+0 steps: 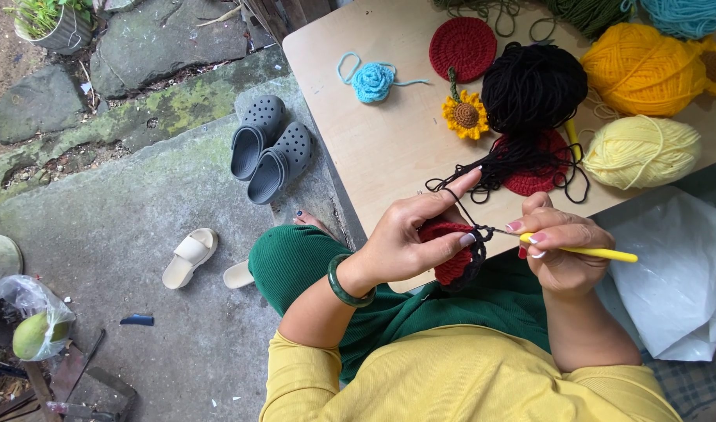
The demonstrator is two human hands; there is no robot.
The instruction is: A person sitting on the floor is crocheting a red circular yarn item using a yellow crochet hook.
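Wooden table carries yarn balls, a black ball feeding strand toward the lap. Left hand pinches the red crocheted piece with black edging, forefinger raised under yarn. Right hand closed on the yellow crochet hook, tip at the piece's edge.

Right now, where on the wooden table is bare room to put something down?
The table is bare along its left side, below the blue crochet flower and left of the sunflower. The right side is crowded: black yarn, orange yarn and pale yellow yarn lie close together.
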